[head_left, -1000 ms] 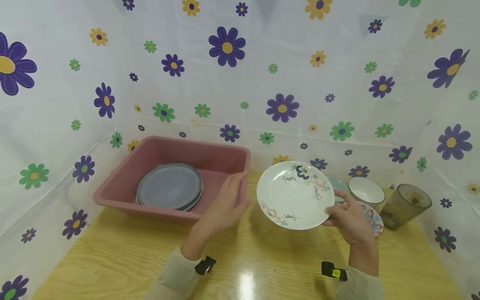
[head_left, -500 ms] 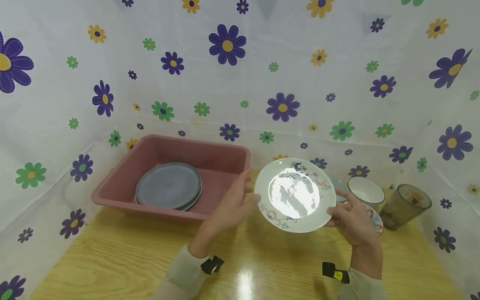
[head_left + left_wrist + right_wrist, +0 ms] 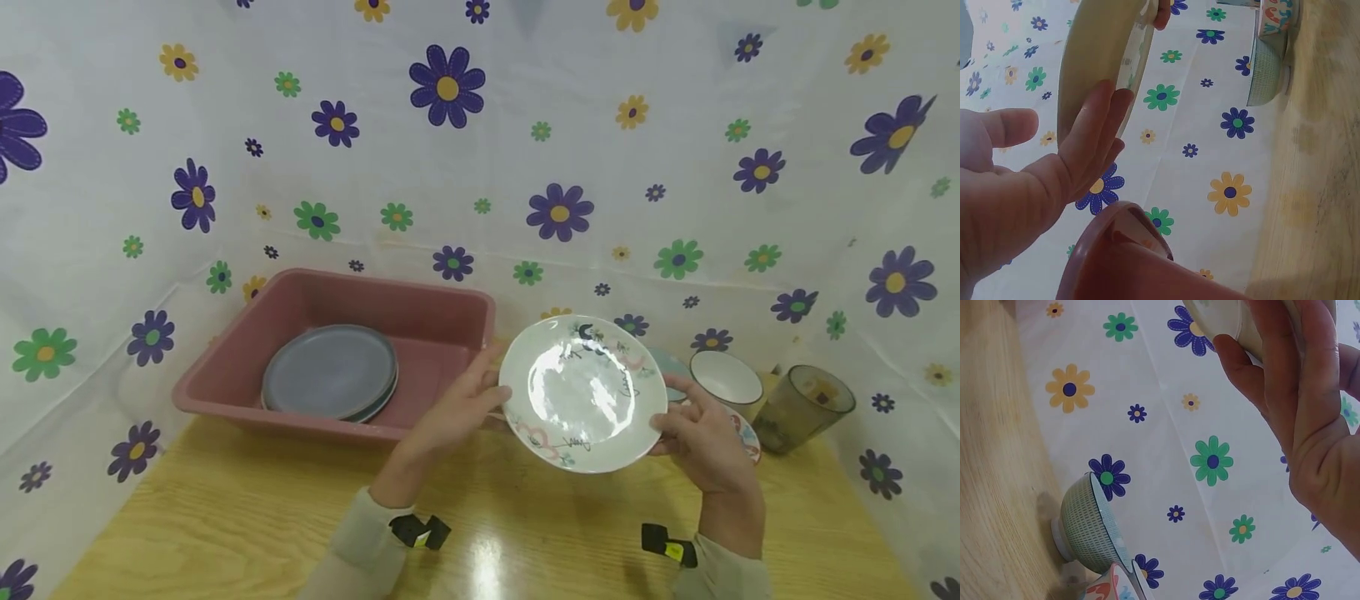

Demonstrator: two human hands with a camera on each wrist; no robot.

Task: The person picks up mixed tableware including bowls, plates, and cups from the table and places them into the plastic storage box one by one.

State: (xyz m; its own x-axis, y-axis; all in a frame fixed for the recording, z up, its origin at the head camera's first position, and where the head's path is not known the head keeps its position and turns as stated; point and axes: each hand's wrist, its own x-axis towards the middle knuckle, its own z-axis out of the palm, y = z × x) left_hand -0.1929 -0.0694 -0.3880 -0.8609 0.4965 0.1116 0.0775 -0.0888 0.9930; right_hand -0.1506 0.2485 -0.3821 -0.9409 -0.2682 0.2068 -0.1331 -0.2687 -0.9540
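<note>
A white plate with painted flowers (image 3: 577,392) is held up over the table, its face tilted toward the head camera. My right hand (image 3: 708,433) pinches its right rim, thumb on the face and fingers underneath. My left hand (image 3: 453,408) is at the opposite rim. Its fingers (image 3: 1088,128) lie nearly straight against the plate (image 3: 1094,56) in the left wrist view, while the thumb stands apart from it. Left of the plate, a pink basin (image 3: 300,421) holds stacked grey-blue plates (image 3: 330,371).
Behind my right hand stand a white-lined bowl (image 3: 726,377), a pale blue bowl (image 3: 670,367) and a red-patterned bowl (image 3: 748,437), partly hidden. A smoky glass (image 3: 806,408) is at the far right. Flowered cloth (image 3: 480,167) walls in the wooden table (image 3: 247,517).
My left hand has moved right, from beside the basin's edge to the plate's left rim. The plate has shifted slightly left and tilted, still in my right hand.
</note>
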